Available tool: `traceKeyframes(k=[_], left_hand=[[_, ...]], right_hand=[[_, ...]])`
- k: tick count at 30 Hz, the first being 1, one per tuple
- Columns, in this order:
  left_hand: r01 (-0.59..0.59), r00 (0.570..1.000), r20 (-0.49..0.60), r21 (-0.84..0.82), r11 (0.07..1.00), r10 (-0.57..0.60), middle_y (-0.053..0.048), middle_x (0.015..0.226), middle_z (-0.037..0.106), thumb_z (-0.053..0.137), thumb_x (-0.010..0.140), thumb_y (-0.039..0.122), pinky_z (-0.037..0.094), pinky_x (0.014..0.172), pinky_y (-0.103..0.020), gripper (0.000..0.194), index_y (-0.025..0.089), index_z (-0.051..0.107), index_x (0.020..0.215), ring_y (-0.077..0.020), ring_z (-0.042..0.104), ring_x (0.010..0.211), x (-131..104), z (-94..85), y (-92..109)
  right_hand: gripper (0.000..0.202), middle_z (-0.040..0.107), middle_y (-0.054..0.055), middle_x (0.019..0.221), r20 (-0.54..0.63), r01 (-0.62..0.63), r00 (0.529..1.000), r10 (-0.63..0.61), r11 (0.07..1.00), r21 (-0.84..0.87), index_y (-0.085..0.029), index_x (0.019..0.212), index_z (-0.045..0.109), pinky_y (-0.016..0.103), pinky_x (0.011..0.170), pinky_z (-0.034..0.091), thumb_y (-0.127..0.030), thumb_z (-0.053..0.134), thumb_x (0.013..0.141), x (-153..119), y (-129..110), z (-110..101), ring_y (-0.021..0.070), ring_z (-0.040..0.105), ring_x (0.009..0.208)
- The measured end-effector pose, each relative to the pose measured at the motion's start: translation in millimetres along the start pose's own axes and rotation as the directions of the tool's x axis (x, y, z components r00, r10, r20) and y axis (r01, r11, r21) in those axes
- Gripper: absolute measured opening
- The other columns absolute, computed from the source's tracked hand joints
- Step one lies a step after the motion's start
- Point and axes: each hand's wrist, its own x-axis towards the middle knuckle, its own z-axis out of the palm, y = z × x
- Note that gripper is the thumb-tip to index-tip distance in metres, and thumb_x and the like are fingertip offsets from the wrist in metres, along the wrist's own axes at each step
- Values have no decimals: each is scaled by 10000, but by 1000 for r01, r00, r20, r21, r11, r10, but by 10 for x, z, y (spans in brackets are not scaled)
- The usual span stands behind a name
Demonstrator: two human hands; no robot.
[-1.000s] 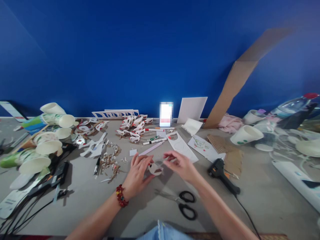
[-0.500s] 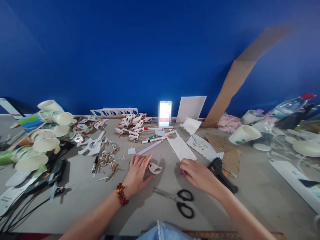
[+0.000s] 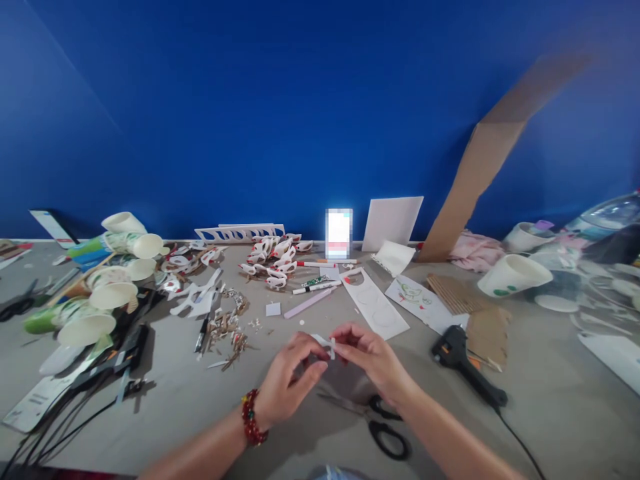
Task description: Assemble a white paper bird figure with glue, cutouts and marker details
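Head view, lower centre: right hand [image 3: 367,355] pinches a white strip [image 3: 333,349], vertical in frame. Left hand [image 3: 290,380] curls just left, hold unclear.

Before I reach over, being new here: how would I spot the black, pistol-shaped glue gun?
Find the tall, bent brown cardboard strip against the blue wall. Below it, beside torn, flat brown cardboard and right of the bare right hand, lies the black glue gun. Its thick, angled body sets it apart from that cardboard.
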Motion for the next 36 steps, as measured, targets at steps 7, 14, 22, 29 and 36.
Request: traceKeyframes(k=[7,14,22,29,36], left_hand=[[242,970,20,-88,966,-241,-10,777,576,557,901,310,376,599,-204,166,168,565,818,-122,508,671,4,48,-77],[357,934,58,-247,901,-354,21,658,484,556,875,301,327,554,-200,210,161,536,720,-98,415,594,21,79,-76],[456,885,185,-534,712,-427,33,621,473,612,805,401,342,538,-199,271,161,529,711,-79,420,550,36,77,-68],[515,850,232,-560,649,-474,19,654,528,601,817,402,293,489,-182,261,161,539,738,-62,421,522,4,76,-112],[566,809,284,-615,549,-515,18,674,552,610,805,385,283,481,-169,245,161,525,752,-53,439,513,-30,77,-148]], right_hand=[[256,615,-10,630,-62,13,998,-18,996,-85,-191,792,650,253,591,444,-431,729,751,-27,87,62,139,555,602],[201,689,32,787,-45,94,993,-107,969,-229,-218,908,687,267,641,483,-386,681,800,-81,147,73,179,620,720],[226,677,20,735,-31,7,999,-12,986,-169,-206,875,690,258,606,469,-415,687,790,-81,170,83,156,593,654],[211,673,22,740,-17,28,999,-31,986,-165,-213,874,701,259,613,462,-406,697,788,-81,193,86,164,595,675],[202,657,3,707,7,-7,1000,7,998,-67,-212,875,701,244,589,448,-389,722,781,-66,212,108,136,569,627]])
